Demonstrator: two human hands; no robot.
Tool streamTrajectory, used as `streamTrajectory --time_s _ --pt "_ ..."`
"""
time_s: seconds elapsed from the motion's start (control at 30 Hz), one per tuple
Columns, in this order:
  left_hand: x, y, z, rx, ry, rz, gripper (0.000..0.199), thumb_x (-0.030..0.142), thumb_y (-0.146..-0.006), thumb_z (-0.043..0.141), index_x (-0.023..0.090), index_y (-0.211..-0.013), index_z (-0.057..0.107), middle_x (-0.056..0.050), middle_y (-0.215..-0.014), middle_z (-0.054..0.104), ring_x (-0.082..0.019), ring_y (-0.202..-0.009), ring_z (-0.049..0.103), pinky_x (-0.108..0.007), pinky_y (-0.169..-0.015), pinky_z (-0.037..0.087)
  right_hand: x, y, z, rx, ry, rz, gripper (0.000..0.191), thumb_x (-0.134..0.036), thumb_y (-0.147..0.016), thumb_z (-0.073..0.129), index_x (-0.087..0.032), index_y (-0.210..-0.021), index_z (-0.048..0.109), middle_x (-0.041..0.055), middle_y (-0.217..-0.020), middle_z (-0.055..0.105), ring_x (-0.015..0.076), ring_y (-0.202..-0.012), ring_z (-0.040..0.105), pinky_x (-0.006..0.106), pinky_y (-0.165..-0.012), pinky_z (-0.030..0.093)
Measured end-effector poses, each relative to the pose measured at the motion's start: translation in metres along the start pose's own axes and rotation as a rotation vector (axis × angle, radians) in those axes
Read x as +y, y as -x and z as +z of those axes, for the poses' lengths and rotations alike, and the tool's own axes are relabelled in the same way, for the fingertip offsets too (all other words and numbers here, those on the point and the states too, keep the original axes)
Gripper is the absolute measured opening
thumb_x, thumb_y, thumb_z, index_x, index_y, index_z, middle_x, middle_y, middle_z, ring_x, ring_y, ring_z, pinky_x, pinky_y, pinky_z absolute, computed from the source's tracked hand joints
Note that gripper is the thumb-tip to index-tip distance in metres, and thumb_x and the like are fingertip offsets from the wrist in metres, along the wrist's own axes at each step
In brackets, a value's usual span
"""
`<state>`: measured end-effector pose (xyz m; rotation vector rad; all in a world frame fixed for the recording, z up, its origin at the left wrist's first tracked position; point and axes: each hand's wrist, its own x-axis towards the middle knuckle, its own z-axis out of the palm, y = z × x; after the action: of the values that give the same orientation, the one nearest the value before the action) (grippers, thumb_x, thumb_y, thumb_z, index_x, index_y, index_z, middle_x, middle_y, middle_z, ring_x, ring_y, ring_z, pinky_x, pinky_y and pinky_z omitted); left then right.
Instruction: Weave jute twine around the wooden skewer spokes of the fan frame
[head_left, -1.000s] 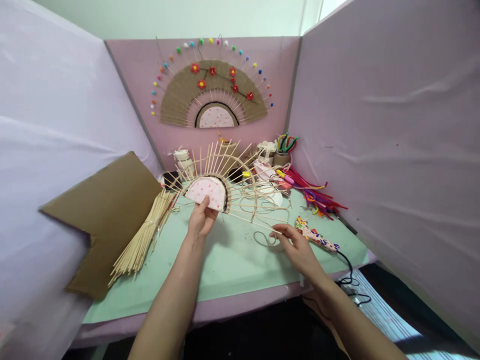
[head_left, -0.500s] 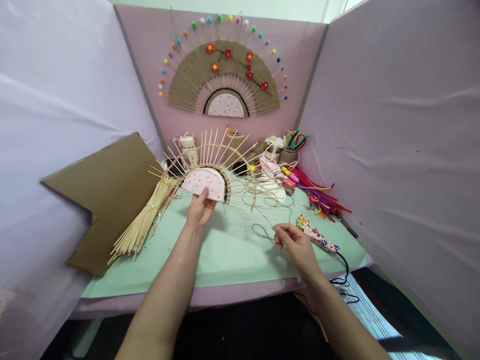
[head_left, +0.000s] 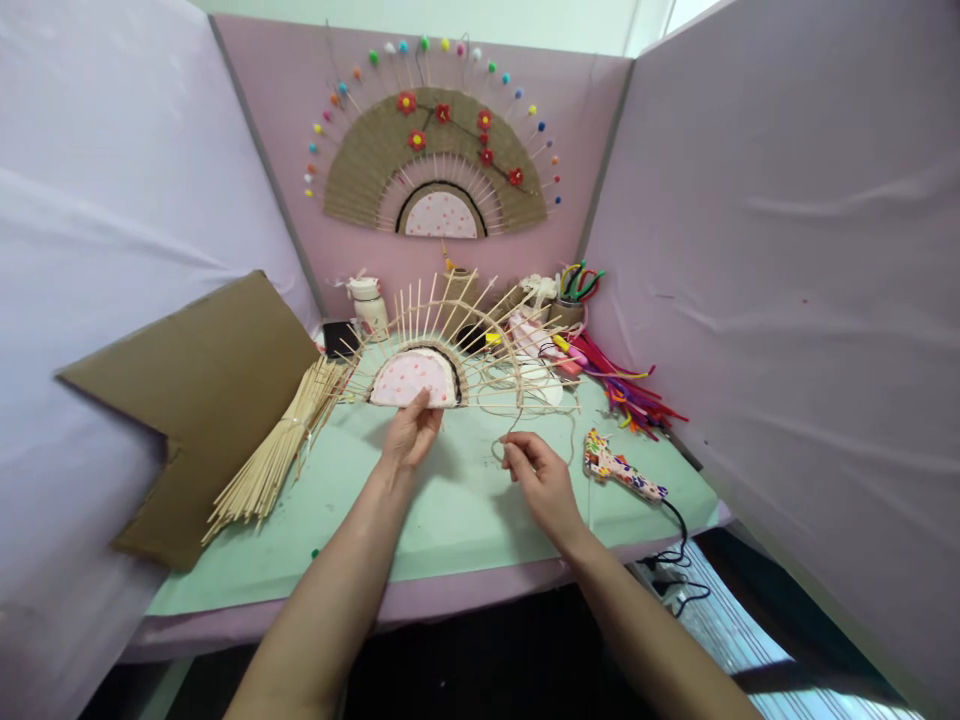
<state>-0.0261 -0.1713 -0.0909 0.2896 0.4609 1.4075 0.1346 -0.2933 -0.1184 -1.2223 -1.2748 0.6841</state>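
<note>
My left hand [head_left: 414, 432] grips the lower edge of a fan frame [head_left: 415, 378], its thumb over the pale pink half-disc with red spots. Thin wooden sticks fan out from the half-disc's dark-trimmed rim, and twine is woven in an arc across them. Below the frame's right end, my right hand [head_left: 538, 478] pinches the twine [head_left: 498, 447], which runs up to the outer sticks. More loose twine lies in loops on the table behind the sticks.
A bundle of sticks [head_left: 274, 450] and cut cardboard [head_left: 202, 400] lie left. To the right are a flower-patterned glue gun [head_left: 622, 467] with a cord and colourful pipe cleaners [head_left: 630, 385]. A bottle [head_left: 367, 308] stands behind; a finished fan [head_left: 442, 160] hangs on the back wall.
My right hand has moved left, closer to the fan frame, bringing the twine with it. The frame, still in my left hand, has turned slightly so its lower edge is more level.
</note>
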Motion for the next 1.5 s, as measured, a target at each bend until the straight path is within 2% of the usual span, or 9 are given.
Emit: streamTrajectory --time_s 0.17,0.33,0.4,0.53,0.87,1.13,1.2,1.37,1.5 --pt "0.000 0.003 -0.001 -0.042 -0.031 -0.072 0.044 -0.003 -0.090 0.045 0.020 -0.126 0.057 -0.003 -0.099 0.075 -0.010 -0.080 0.071 -0.021 -0.079 0.058 0.009 -0.005 -0.013 -0.084 0.055 -0.069 0.036 -0.015 -0.078 0.042 -0.019 -0.102 0.069 0.0050 -0.091 0.069 0.0171 -0.086 0.063 0.034 -0.086 0.049" --pt "-0.001 0.000 -0.003 -0.067 -0.039 -0.062 0.044 -0.003 -0.090 0.045 0.020 -0.124 0.058 -0.003 -0.097 0.076 -0.010 -0.080 0.071 -0.020 -0.076 0.057 0.032 -0.009 -0.037 0.296 -0.132 -0.002 0.045 -0.013 -0.073 0.042 -0.020 -0.109 0.067 0.0077 -0.117 0.067 0.0213 -0.108 0.062 0.046 -0.104 0.042" --pt "-0.002 -0.001 -0.005 -0.055 -0.042 -0.061 0.045 -0.003 -0.088 0.048 0.020 -0.125 0.058 -0.003 -0.097 0.076 -0.010 -0.078 0.071 -0.019 -0.075 0.057 0.031 -0.010 -0.038 0.272 -0.286 -0.044 0.051 -0.014 -0.074 0.050 -0.023 -0.123 0.061 0.0069 -0.131 0.061 0.0226 -0.123 0.055 0.047 -0.111 0.036" --pt "-0.005 -0.001 -0.006 -0.032 -0.048 -0.061 0.044 -0.005 -0.087 0.050 0.019 -0.123 0.058 -0.003 -0.093 0.076 -0.010 -0.074 0.071 -0.019 -0.071 0.057 0.012 -0.014 -0.024 -0.035 -0.554 -0.104 0.060 -0.030 -0.076 0.071 -0.028 -0.134 0.055 0.0071 -0.145 0.050 0.0257 -0.138 0.041 0.048 -0.118 0.026" --pt "-0.021 0.005 -0.012 -0.141 -0.139 -0.097 0.038 -0.001 -0.078 0.065 0.017 -0.110 0.062 -0.003 -0.095 0.074 -0.011 -0.081 0.070 -0.023 -0.080 0.056 -0.026 -0.042 0.036 0.172 -1.088 0.114 0.041 -0.042 -0.079 0.070 -0.030 -0.118 0.064 0.0040 -0.129 0.065 0.0237 -0.118 0.061 0.051 -0.107 0.042" --pt "0.016 0.011 -0.014 -0.561 -0.646 -0.352 0.064 0.067 -0.068 0.070 0.015 -0.106 0.063 -0.019 -0.113 0.069 -0.034 -0.105 0.065 -0.050 -0.083 0.052 -0.043 -0.052 0.023 0.343 -1.114 0.148 0.038 -0.034 -0.081 0.064 -0.030 -0.119 0.063 0.0015 -0.132 0.062 0.0220 -0.112 0.065 0.046 -0.098 0.050" --pt "0.023 0.011 -0.016 -0.520 -1.004 -0.161 0.053 0.060 -0.071 0.070 0.015 -0.098 0.064 -0.018 -0.104 0.070 -0.032 -0.096 0.067 -0.048 -0.081 0.053 -0.048 -0.057 0.016 0.381 -1.108 0.133 0.039 -0.034 -0.081 0.062 -0.029 -0.120 0.062 0.0013 -0.132 0.063 0.0212 -0.113 0.065 0.045 -0.099 0.050" --pt "0.006 0.008 -0.022 -0.176 -1.441 1.063 0.025 0.035 -0.075 0.070 0.017 -0.093 0.064 -0.013 -0.101 0.067 -0.028 -0.105 0.061 -0.049 -0.098 0.045 -0.057 -0.057 0.013 0.418 -1.034 0.037 0.045 -0.036 -0.082 0.062 -0.027 -0.125 0.060 0.0042 -0.133 0.062 0.0219 -0.116 0.063 0.046 -0.101 0.049" --pt "-0.021 0.007 -0.010 -0.382 -1.516 1.324 0.046 0.017 -0.078 0.066 0.026 -0.123 0.061 -0.015 -0.145 0.046 -0.033 -0.142 0.031 -0.057 -0.116 0.017 -0.062 -0.046 0.029 0.336 -0.933 0.006 0.046 -0.041 -0.084 0.062 -0.027 -0.127 0.059 0.0061 -0.138 0.058 0.0252 -0.121 0.060 0.048 -0.101 0.049"
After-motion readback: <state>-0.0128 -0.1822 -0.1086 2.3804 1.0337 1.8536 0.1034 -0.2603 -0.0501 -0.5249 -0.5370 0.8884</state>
